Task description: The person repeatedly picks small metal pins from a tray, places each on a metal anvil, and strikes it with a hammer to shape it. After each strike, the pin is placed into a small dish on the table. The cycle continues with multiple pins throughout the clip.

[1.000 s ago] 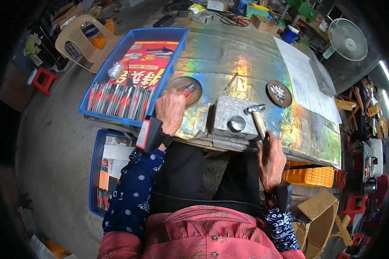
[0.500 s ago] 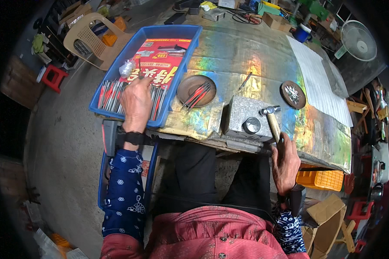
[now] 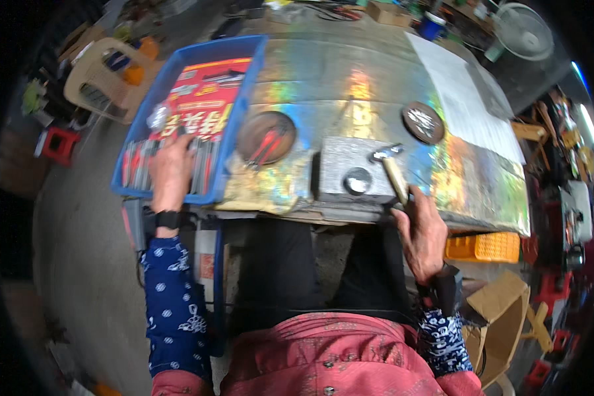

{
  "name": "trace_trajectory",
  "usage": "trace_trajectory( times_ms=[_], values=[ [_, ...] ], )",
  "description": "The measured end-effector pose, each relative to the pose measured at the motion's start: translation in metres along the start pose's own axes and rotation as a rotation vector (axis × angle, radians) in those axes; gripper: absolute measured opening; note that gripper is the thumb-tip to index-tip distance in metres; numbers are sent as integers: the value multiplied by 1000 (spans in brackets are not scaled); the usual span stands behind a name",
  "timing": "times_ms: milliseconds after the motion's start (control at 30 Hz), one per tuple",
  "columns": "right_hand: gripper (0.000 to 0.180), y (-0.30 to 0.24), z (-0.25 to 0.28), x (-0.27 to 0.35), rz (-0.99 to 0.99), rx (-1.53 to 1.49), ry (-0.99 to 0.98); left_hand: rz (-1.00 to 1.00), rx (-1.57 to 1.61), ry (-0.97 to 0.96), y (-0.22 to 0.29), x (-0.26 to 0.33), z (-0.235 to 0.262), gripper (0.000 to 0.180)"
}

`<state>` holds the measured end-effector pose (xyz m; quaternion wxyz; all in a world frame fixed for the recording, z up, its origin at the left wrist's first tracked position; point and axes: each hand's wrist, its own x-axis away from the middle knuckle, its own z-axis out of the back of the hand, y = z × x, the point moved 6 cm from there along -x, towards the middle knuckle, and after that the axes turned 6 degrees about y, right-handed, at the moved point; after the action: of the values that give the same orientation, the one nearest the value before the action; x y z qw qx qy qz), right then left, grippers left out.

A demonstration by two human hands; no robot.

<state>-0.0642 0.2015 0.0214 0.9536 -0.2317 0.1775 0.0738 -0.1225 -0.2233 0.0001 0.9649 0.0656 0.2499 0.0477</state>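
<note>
My left hand (image 3: 170,170) is over the near part of a blue plastic tray (image 3: 245,86), its fingers closed, with a short dark tip of a slim rod (image 3: 182,131) at them; motion smears the detail. Around that hand a row of slender red and grey tools (image 3: 204,165) lies in the tray. My right hand (image 3: 425,236) has thumb and fingers around the handle end of a hammer (image 3: 393,175), whose steel head rests on a grey metal block (image 3: 333,165). A small round dark-rimmed piece (image 3: 358,181) sits on the block, left of the hammer.
A brown round dish (image 3: 249,135) with several red-handled slender tools stands between tray and block. Farther right, another brown dish (image 3: 412,125) holds small shiny metal pieces. White sheeting (image 3: 452,86) covers the table's right side. A yellow crate (image 3: 485,247) is below the right edge.
The whole view has shifted, moving the table and its things leftward and upward in the picture. Both hands remain near the same things; the rod at my left hand shows less now.
</note>
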Motion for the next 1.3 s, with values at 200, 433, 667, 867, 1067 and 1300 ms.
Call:
trace_trajectory(
  times_ms=[200,433,667,867,1067,1300],
  values=[
    [36,21,16,-6,-29,-114,61,-23,76,63,-11,-2,-4,33],
    [18,93,24,-21,-124,87,120,198,147,11,-30,9,-6,49],
    [19,154,15,-49,-187,192,102,239,152,43,-40,16,7,19],
    [16,172,4,-70,-115,236,66,377,752,151,-8,16,29,15],
    [8,177,-11,-84,-30,353,56,311,1183,43,71,8,29,13],
    [11,180,-21,-100,224,298,85,271,1314,-67,145,12,21,9]
  ],
)
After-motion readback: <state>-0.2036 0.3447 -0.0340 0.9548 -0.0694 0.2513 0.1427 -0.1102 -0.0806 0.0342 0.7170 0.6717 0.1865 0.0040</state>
